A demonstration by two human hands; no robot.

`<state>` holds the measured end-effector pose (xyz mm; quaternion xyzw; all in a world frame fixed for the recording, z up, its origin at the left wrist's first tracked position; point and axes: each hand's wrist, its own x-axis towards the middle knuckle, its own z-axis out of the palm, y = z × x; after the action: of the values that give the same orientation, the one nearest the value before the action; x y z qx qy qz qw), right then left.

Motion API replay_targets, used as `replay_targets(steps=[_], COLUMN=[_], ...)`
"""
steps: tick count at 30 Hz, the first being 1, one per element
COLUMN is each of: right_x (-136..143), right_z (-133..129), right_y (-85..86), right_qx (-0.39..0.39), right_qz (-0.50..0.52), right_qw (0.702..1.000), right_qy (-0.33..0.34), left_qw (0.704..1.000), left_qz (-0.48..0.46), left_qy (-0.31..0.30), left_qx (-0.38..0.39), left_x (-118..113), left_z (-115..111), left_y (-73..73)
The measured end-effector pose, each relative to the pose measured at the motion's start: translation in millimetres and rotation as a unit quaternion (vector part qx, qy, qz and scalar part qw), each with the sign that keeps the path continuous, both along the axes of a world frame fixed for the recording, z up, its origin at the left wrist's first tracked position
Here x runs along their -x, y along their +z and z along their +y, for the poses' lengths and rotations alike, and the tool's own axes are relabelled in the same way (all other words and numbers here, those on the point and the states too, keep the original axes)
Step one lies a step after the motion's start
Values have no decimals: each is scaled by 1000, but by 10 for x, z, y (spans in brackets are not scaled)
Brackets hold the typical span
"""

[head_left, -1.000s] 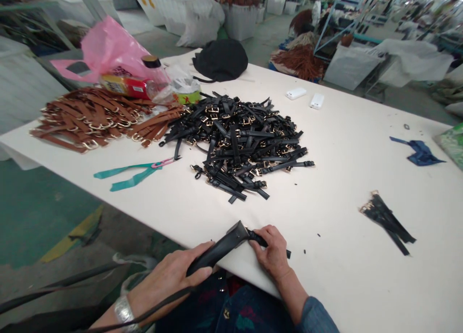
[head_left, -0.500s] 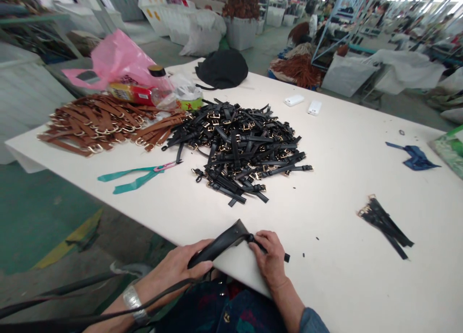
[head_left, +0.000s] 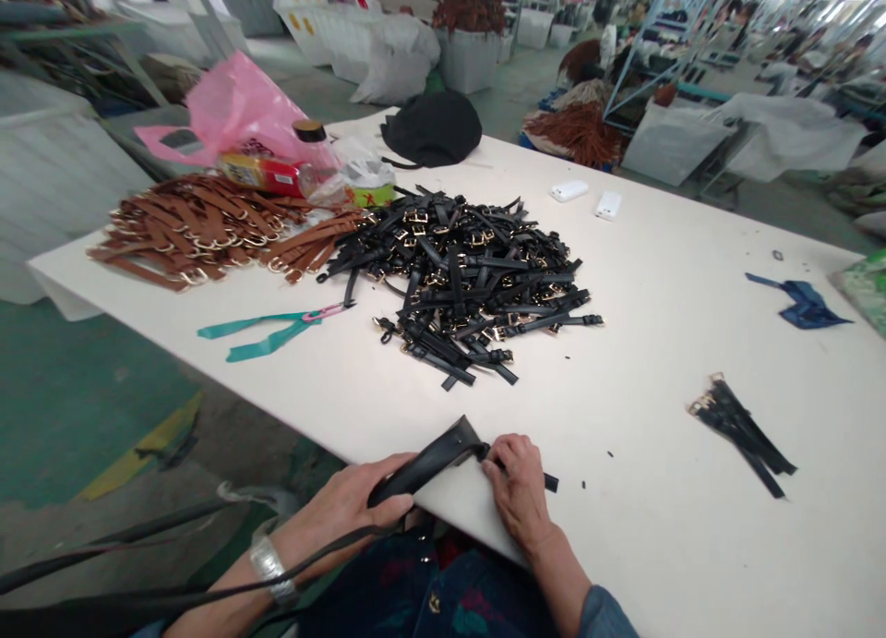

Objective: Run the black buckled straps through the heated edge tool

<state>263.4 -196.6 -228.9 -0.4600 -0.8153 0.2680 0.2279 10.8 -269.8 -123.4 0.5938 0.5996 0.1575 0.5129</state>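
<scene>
At the table's near edge my left hand [head_left: 370, 495] grips a wide black leather strap [head_left: 433, 458], thumb on the near side. The strap's pointed end lies over the table edge and meets a thin black strap piece [head_left: 552, 483]. My right hand [head_left: 516, 486] is closed on that thin piece, whose tail sticks out to the right of the fingers. A small dark loop shows at the right fingertips; its details are hidden. Beyond both hands lies a pile of black buckle straps [head_left: 463, 278] with gold-coloured buckles.
Brown buckle straps [head_left: 200, 222] lie left of the black pile, near a pink plastic bag [head_left: 235, 107] and a jar [head_left: 315, 153]. Teal-handled thread snips [head_left: 277, 329] lie closer. A few black straps [head_left: 748, 435] and blue cloth [head_left: 807, 306] are at right. A black cap [head_left: 433, 128] sits behind.
The view has shifted slightly, so the table things appear a little further right. My right fingers have curled more tightly over the thin strap piece; my left hand keeps its hold.
</scene>
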Motion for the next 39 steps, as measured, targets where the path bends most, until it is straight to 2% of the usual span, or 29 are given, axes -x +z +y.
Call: replay_targets(steps=[3, 7, 13, 19, 25, 30, 39], right_x=[-3, 25, 96, 142, 190, 219, 248], right_z=[35, 65, 143, 191, 187, 189, 175], right_y=[100, 141, 19, -121, -133, -144, -135], right_qx=[9, 6, -29, -48, -63, -85, -67], right_qz=[-11, -14, -14, -9, -22, -34, -36], right_qw=[1000, 1000, 999, 999, 997, 992, 992], right_qy=[26, 24, 3, -19, -41, -81, -105], left_qw=[1000, 1000, 1000, 1000, 1000, 998, 998], left_qz=[-1, 0, 12, -2, 10, 57, 57], left_qy=[8, 12, 20, 0, -5, 21, 10], left_qx=[4, 5, 5, 8, 11, 17, 22], left_x=[1, 2, 19, 81, -31, -114, -54], left_z=[-8, -11, -3, -84, -51, 15, -129], left_y=[8, 10, 35, 20, 13, 51, 63])
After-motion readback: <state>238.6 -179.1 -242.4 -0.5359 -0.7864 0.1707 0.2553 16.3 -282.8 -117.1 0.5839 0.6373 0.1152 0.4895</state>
